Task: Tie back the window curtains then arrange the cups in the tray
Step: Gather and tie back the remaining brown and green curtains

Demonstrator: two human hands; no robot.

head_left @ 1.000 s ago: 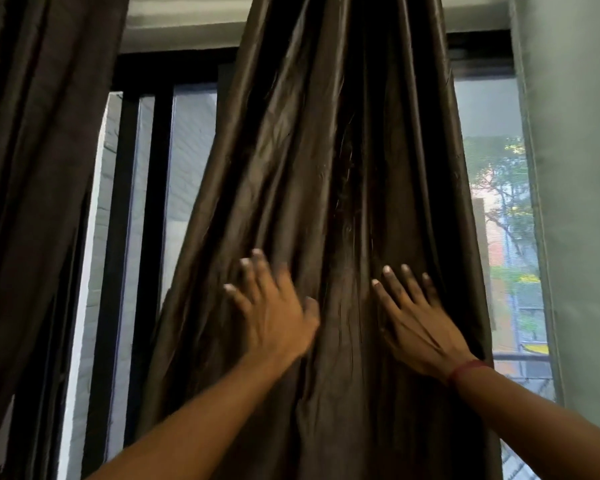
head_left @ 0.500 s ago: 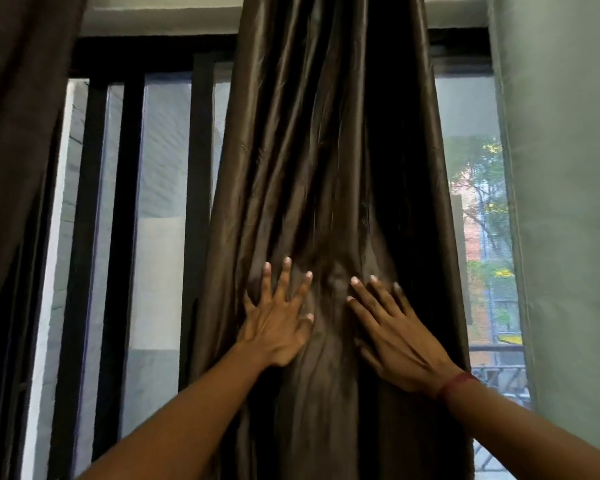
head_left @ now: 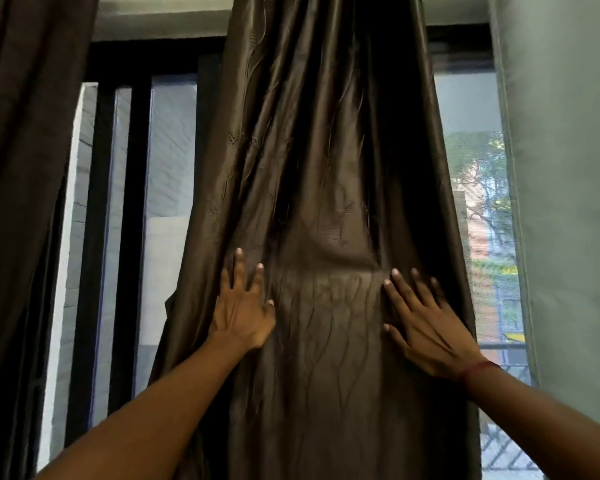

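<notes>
A dark brown shiny curtain [head_left: 326, 168] hangs down the middle of the window, bunched into folds above and flatter below. My left hand [head_left: 243, 306] lies flat on its left part, fingers spread and pointing up. My right hand [head_left: 426, 317] lies flat on its right part, fingers spread, a red thread around the wrist. A smooth stretch of fabric lies between the two hands. Neither hand grips the cloth. A second brown curtain [head_left: 25, 168] hangs at the far left. No cups or tray are in view.
Black window bars [head_left: 132, 220] stand left of the middle curtain, with a pale wall outside. A grey-green wall [head_left: 568, 202] rises at the right. Through the glass strip [head_left: 478, 237] on the right I see trees and a building.
My hands have moved apart across the curtain, spreading the fabric flat between them. The curtain looks wider at hand height than half a second ago.
</notes>
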